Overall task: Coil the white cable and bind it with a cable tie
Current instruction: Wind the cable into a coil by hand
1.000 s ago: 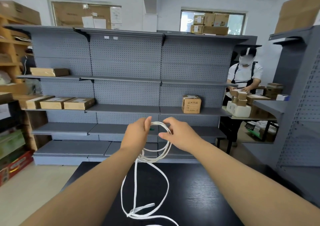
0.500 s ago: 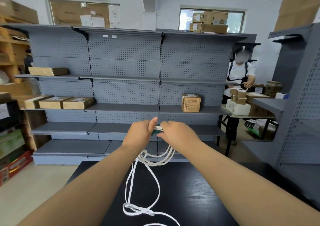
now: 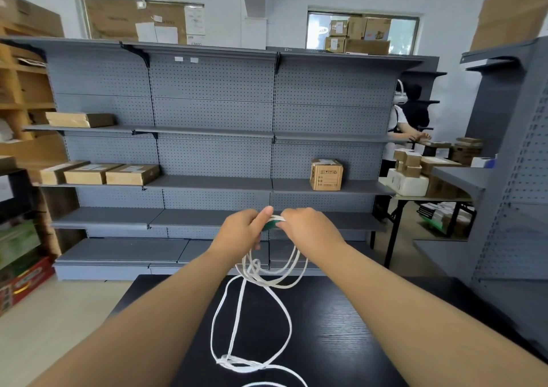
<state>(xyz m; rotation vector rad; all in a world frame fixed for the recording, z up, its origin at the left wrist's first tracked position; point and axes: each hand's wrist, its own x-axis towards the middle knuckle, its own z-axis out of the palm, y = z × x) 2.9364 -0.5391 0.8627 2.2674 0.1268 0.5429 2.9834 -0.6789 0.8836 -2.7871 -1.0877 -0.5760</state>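
Note:
A flat white cable [image 3: 274, 278] hangs in several loops below my two hands, held up above a black table [image 3: 341, 321]. My left hand [image 3: 241, 232] and my right hand [image 3: 307, 228] meet at the top of the coil, both closed on its strands. Between the fingertips a small green piece [image 3: 270, 225] shows, perhaps the cable tie; I cannot tell which hand pinches it. Long loose loops [image 3: 234, 327] drop from the coil to the table, ending in a bunched tangle [image 3: 237, 363] near the front edge.
Grey pegboard shelving [image 3: 213, 113] stands behind the table, with flat cardboard boxes [image 3: 98, 173] on the left and one small carton [image 3: 326, 174]. Another person [image 3: 400, 125] works at a table on the right. A grey rack [image 3: 510, 179] stands close at right.
My hands have come together at the top of the coil, closing the wide loop. The green piece now shows between them. The hanging loops have shifted slightly on the table.

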